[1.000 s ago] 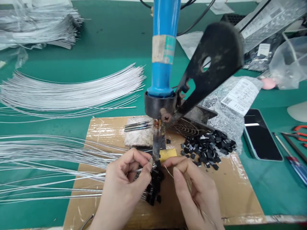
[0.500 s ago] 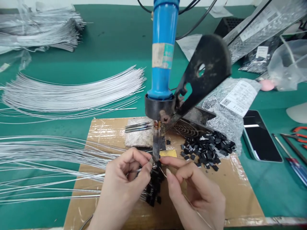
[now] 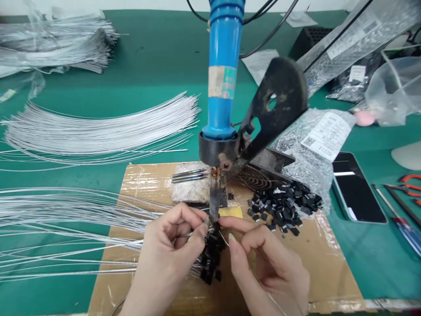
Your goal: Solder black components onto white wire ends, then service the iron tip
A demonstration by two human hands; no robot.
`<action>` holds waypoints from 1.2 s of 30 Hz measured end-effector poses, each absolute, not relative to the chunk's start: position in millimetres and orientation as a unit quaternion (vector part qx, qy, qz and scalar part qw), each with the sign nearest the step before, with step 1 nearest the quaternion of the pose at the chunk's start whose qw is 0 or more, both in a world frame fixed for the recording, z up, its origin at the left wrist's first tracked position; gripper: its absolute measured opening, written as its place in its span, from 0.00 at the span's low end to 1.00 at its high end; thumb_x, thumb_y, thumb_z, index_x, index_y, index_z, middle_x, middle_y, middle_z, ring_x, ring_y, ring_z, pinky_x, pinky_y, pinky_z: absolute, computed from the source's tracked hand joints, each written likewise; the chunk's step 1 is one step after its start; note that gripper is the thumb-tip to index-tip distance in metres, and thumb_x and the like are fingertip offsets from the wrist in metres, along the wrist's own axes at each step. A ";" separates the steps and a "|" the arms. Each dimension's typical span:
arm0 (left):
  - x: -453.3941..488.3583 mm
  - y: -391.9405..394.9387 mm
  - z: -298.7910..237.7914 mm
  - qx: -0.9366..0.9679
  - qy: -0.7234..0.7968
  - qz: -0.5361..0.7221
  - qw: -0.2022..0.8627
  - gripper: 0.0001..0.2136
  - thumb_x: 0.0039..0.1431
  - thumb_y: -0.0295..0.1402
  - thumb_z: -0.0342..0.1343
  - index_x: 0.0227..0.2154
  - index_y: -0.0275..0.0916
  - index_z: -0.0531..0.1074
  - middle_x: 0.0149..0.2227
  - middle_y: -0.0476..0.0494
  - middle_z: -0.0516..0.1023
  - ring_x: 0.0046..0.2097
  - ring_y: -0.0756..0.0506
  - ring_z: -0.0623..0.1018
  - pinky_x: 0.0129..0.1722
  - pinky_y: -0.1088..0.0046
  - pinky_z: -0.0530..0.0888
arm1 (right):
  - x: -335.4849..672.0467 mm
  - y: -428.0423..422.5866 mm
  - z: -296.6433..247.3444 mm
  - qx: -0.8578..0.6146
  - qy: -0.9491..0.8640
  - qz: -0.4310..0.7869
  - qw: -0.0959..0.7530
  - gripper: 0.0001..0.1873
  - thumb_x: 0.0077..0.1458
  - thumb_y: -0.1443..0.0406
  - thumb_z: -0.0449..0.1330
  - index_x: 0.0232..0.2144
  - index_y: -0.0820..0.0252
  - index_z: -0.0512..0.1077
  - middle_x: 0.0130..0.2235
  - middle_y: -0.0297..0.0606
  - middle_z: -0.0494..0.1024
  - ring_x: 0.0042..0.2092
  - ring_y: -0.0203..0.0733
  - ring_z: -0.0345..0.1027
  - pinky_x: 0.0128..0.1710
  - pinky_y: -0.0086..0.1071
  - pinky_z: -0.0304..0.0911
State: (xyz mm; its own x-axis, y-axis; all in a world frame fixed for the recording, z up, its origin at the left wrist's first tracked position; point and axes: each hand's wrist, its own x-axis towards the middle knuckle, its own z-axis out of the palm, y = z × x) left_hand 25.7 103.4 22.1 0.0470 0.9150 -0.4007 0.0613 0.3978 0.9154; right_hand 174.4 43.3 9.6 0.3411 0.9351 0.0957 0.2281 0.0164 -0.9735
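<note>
A blue-handled soldering iron point(image 3: 222, 112) hangs tip-down in a black bracket point(image 3: 272, 103), its tip point(image 3: 215, 199) between my two hands. Just left of the tip, thumb and forefinger of my left hand point(image 3: 174, 254) pinch a thin white wire; its end is mostly hidden by the fingers. My right hand point(image 3: 272, 267) holds a thin strand of solder wire point(image 3: 224, 239) that runs up to the tip from the thumb. The right forefinger reaches close beside the tip, near a tiny dark piece. Below lies a heap of black pieces on wire ends point(image 3: 210, 261).
Brown cardboard point(image 3: 325, 272) covers the green work surface. Loose black pieces point(image 3: 286, 204) are piled right of the iron. White wires point(image 3: 98, 131) lie at the left. A phone point(image 3: 360, 188), orange-handled pliers point(image 3: 409, 184) and a labelled plastic bag point(image 3: 325, 136) are at the right.
The view has shifted very slightly. Both hands stay at the iron's tip with almost no movement; the solder wire still runs to it.
</note>
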 end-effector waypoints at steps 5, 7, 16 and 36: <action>26.5 102.5 19.5 0.407 0.584 0.367 0.599 0.08 0.56 0.28 0.69 0.24 0.38 0.77 0.29 0.51 0.79 0.25 0.56 0.73 0.25 0.89 0.68 | 173.6 42.7 8.8 -0.615 -0.469 0.324 0.545 0.13 0.66 0.70 0.63 0.29 0.53 0.68 0.47 0.33 0.88 0.43 0.37 0.84 0.46 0.24 0.74; 27.1 103.1 19.6 0.408 0.582 0.370 0.598 0.08 0.54 0.28 0.69 0.23 0.37 0.77 0.28 0.51 0.79 0.25 0.56 0.73 0.25 0.89 0.68 | 173.3 42.7 8.5 -0.614 -0.469 0.322 0.547 0.13 0.66 0.70 0.63 0.29 0.53 0.68 0.47 0.33 0.88 0.43 0.37 0.84 0.46 0.24 0.74; 27.1 104.0 22.8 0.414 0.585 0.364 0.594 0.08 0.52 0.27 0.70 0.23 0.37 0.77 0.28 0.51 0.79 0.24 0.56 0.73 0.24 0.88 0.68 | 172.7 41.4 9.5 -0.617 -0.462 0.336 0.542 0.14 0.68 0.69 0.63 0.29 0.53 0.67 0.49 0.26 0.87 0.44 0.31 0.83 0.50 0.20 0.71; 31.3 99.5 22.5 0.440 0.599 0.365 0.561 0.08 0.54 0.27 0.68 0.23 0.37 0.76 0.27 0.50 0.79 0.25 0.55 0.73 0.24 0.86 0.67 | 171.0 40.8 7.6 -0.639 -0.499 0.276 0.516 0.13 0.66 0.69 0.63 0.29 0.54 0.68 0.47 0.32 0.88 0.41 0.35 0.85 0.44 0.23 0.72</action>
State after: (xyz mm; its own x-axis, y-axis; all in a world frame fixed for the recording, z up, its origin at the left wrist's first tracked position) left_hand 31.3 99.5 22.5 0.0159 0.9367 -0.3497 0.1177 0.3456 0.9310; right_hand 171.0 40.8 7.6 0.3492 0.9230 0.1618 0.3527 0.0305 -0.9352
